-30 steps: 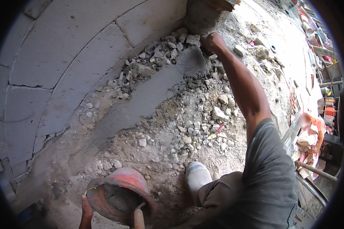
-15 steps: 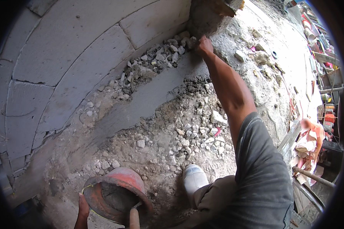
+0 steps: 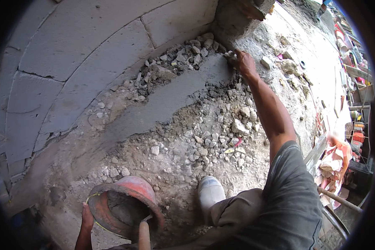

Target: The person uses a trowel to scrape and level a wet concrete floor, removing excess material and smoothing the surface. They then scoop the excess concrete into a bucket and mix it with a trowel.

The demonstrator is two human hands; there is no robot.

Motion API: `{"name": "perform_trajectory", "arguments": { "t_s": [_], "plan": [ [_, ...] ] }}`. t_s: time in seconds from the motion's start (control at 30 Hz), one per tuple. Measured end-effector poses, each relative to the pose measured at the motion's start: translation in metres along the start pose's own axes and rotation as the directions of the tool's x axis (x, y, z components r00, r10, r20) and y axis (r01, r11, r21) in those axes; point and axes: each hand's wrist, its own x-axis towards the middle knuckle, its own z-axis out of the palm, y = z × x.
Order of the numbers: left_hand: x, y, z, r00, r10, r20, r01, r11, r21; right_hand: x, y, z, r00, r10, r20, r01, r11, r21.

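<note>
My right hand (image 3: 244, 63) reaches out to the far end of a smoothed strip of wet grey mortar (image 3: 166, 98), beside the base of the wall corner. Its fingers are closed; what they hold, if anything, I cannot make out. At the lower left my left hand (image 3: 87, 216) grips the rim of a tilted red bucket (image 3: 135, 186). Grey mortar (image 3: 127, 208) lies inside it. A trowel with a wooden handle (image 3: 144, 235) rests in the bucket, its blade mostly hidden.
A pale block wall (image 3: 100, 62) runs along the left, with rubble (image 3: 175, 62) at its foot. Loose stones (image 3: 216, 137) cover the ground near my white boot (image 3: 211, 193). To the right are a crumpled sack (image 3: 335, 156), poles and clutter.
My right hand has drawn back from the wall corner, toward me and to the right. The left hand stays at the bucket's rim. The view has shifted slightly.
</note>
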Motion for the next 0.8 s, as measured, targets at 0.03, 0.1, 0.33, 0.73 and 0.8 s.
{"name": "perform_trajectory", "arguments": {
  "t_s": [0.03,0.1,0.33,0.73,0.8],
  "plan": [
    [0.0,0.003,0.003,1.0,-0.004,-0.016,0.004,1.0,0.026,0.004,0.0,0.003,0.999,0.038,0.016,-0.038,0.999,0.011],
    [0.002,0.001,-0.001,1.0,0.001,-0.01,-0.001,0.999,0.032,0.008,-0.006,0.004,0.998,0.068,-0.013,-0.068,0.998,0.011],
    [0.003,-0.011,-0.004,0.999,-0.041,-0.025,0.04,0.998,-0.05,0.03,-0.014,0.011,0.997,0.079,0.026,-0.074,0.984,-0.16],
    [0.006,-0.015,-0.007,1.0,-0.024,0.02,0.024,0.999,-0.033,-0.003,0.028,0.017,0.965,-0.258,0.054,0.263,0.958,-0.117],
    [0.006,-0.015,-0.007,0.999,-0.05,-0.001,0.05,0.999,-0.015,-0.015,0.031,0.018,0.997,-0.069,0.045,0.065,0.995,0.08]
  ]
}}
